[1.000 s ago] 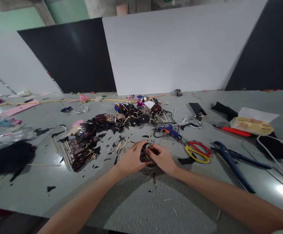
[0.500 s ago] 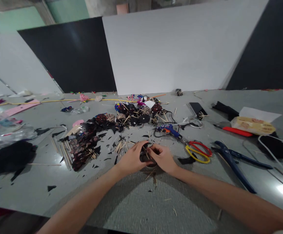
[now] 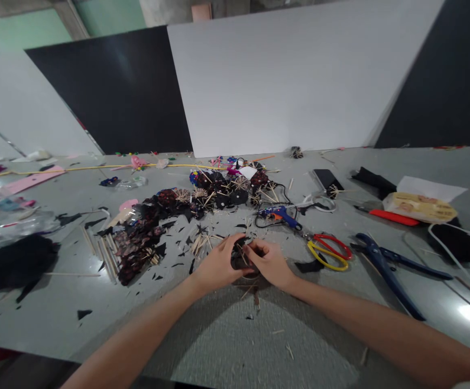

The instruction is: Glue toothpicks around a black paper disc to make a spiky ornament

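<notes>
Near the front middle of the table, my left hand [image 3: 217, 263] curls around the left side of a small dark round piece with thin wooden sticks [image 3: 240, 259]. The fingertips of my right hand [image 3: 273, 263] are pinched together at its right side. Most of the piece is hidden by my fingers. Just left of my hands lies a small pile of thin wooden sticks [image 3: 199, 244]. Beyond them are several dark round stick-ribbed pieces [image 3: 238, 196]. A blue hot glue gun [image 3: 287, 217] and scissors with red and yellow handles [image 3: 327, 263] lie to the right.
Dark lacy fabric [image 3: 138, 251] lies at left, beside thicker sticks [image 3: 107, 256] and scattered black scraps. Blue-handled cutters [image 3: 393, 275], a red-orange cutter knife [image 3: 393, 217], a yellow packet [image 3: 419, 207] and a phone [image 3: 327, 180] are at right. White and black panels [image 3: 300, 81] stand behind.
The dark round piece has tilted slightly between my fingers. Both hands stay in nearly the same place, and the things on the table have not moved.
</notes>
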### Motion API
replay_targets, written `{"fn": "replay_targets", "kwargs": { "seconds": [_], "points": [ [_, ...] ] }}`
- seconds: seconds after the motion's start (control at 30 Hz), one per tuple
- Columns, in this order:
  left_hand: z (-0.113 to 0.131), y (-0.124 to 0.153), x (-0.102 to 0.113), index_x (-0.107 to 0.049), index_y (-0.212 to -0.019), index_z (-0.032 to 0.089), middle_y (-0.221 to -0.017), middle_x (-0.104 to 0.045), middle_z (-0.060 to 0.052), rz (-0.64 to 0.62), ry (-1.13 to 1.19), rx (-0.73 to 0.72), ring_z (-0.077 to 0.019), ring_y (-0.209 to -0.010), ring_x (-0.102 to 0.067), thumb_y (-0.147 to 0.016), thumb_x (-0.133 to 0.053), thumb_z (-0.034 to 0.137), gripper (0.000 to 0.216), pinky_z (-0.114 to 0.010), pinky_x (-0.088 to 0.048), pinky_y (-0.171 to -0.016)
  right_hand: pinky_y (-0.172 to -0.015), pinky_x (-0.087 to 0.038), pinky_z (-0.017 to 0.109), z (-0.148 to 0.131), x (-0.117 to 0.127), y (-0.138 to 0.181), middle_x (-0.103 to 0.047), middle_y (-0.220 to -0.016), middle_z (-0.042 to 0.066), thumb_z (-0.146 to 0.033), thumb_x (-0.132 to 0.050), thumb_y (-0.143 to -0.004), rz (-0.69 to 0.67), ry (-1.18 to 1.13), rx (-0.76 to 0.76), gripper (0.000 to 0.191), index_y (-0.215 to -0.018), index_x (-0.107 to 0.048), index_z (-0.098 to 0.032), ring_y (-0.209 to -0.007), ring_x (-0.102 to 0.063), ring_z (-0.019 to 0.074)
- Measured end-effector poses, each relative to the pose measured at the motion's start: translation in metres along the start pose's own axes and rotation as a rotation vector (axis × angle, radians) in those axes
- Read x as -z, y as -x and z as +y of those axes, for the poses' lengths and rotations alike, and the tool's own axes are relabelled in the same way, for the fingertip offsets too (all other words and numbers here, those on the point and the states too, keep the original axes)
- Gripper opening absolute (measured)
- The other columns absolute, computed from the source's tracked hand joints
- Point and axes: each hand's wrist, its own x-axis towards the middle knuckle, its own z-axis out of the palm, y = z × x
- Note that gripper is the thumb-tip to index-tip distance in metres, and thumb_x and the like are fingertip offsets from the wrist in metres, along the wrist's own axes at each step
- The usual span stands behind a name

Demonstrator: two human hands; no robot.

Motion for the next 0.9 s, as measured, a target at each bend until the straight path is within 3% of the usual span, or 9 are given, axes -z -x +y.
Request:
{"fn": "replay_targets", "kwargs": {
  "seconds": [0.9],
  "points": [
    [-0.002, -0.0008, -0.0038, -0.041, -0.147, 0.027, -0.151, -0.056, -0.012, 0.02, 0.02, 0.021, -0.0314, -0.141, -0.054, -0.078, -0.087, 0.042, 0.085, -0.051, -0.045, -0.119, -0.057, -0.039, 0.026, -0.0019, -0.0004, -0.0002, -0.055, -0.065, -0.002, -0.052, -0.059, -0.095, -0.022, -0.024, 0.001, 0.039, -0.073, -0.058, -0.02, -0.061, -0.05, 0.0141]
  ]
}}
